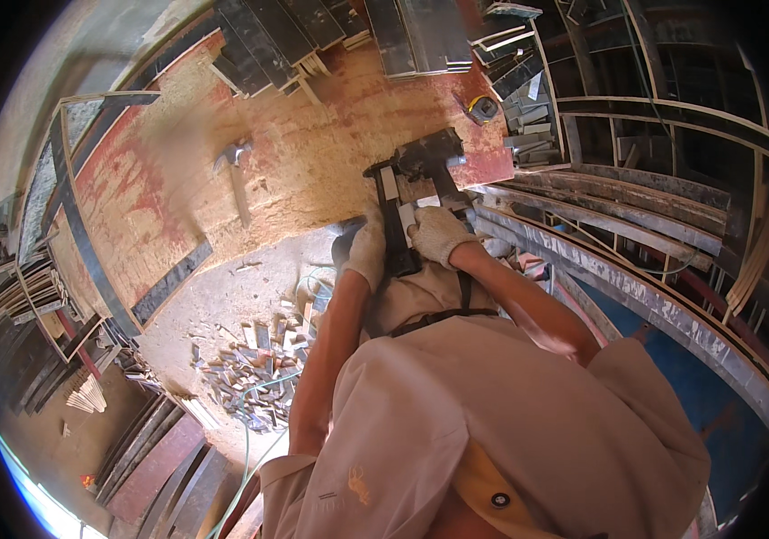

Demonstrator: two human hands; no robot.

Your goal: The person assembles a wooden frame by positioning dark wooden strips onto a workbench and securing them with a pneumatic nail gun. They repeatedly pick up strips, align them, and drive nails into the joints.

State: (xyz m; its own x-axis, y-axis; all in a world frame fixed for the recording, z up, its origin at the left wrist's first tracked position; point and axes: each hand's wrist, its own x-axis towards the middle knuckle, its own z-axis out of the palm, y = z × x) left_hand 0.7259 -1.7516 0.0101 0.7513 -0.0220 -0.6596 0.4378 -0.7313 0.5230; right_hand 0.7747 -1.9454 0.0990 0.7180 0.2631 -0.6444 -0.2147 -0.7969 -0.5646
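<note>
A black pneumatic nail gun (430, 149) lies across my lap end of the workbench, its long magazine (394, 226) pointing back towards my body. My left hand (365, 250), in a pale knit glove, is closed around the magazine's left side. My gloved right hand (443, 236) is on the other side, below the gun's handle (448, 187). Between its fingertips and the magazine sits a short pale strip (406, 215), which looks like a strip of fasteners. Another pale section (390, 183) shows along the magazine.
On the worn wooden workbench (290, 175) lie a claw hammer (239, 178), a tape measure (481, 109) and dark-faced boards (418, 34). A board frame (94, 236) overhangs its left end. Offcuts (256, 370) and a green hose (246, 404) cover the floor; long boards (627, 202) stand right.
</note>
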